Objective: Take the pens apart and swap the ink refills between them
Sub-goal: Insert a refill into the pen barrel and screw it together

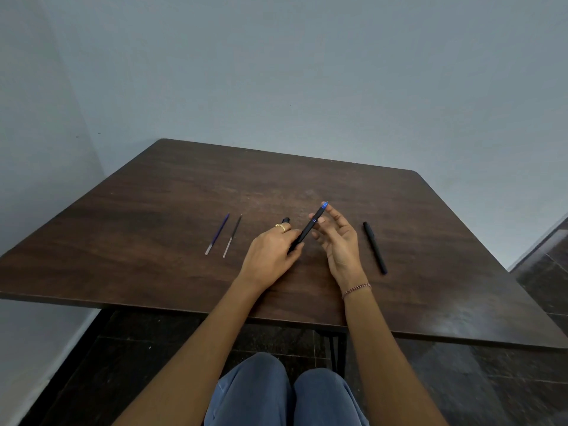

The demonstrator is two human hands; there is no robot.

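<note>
We sit at a dark wooden table (153, 210). Our left hand (270, 253) grips the lower end of the blue-trimmed pen (310, 227), which is raised and slanted up to the right. Our right hand (339, 244) is wide, fingers spread, with only the tips meeting the pen's upper end. The black pen (375, 247) lies just right of that hand. The blue refill (218, 233) and black refill (232, 235) lie side by side, apart, well left of our hands. A small dark piece (285, 220) sits beyond the left knuckles; we cannot tell what it is. With both refills out, we judge the swap comes next: keep the barrel steady, then feed the black refill in straight, without bending it. We can read no brand or writing
</note>
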